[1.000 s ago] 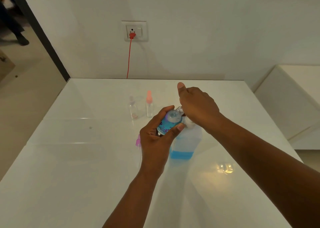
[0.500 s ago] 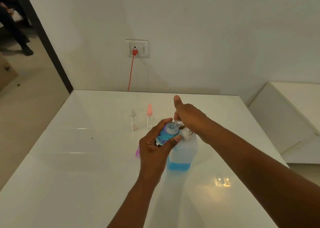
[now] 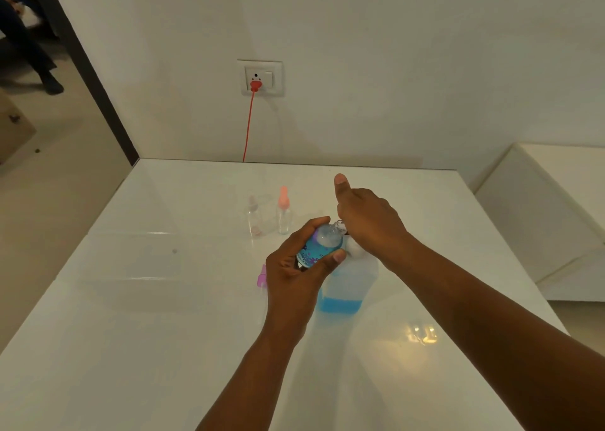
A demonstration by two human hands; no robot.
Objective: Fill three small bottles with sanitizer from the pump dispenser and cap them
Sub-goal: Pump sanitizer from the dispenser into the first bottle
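Now | left hand [image 3: 294, 276] fingers grip small bottle [image 3: 319, 245] | right hand [image 3: 370, 221] presses pump dispenser [image 3: 348, 283]

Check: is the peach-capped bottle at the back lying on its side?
No, the peach-capped bottle stands upright on the table, beside a clear bottle.

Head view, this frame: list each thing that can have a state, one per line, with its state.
Left hand: grips the small blue-labelled bottle.
Small blue-labelled bottle: tilted, uncapped, mouth at the pump, partly filled.
Right hand: rests on the pump head, thumb raised.
Pump dispenser: upright, blue liquid low.
Orange-capped bottle: upright, capped, looks empty.
Clear bottle: upright; fill unclear.
Pink-capped bottle: mostly hidden.
Red plug: in the socket.
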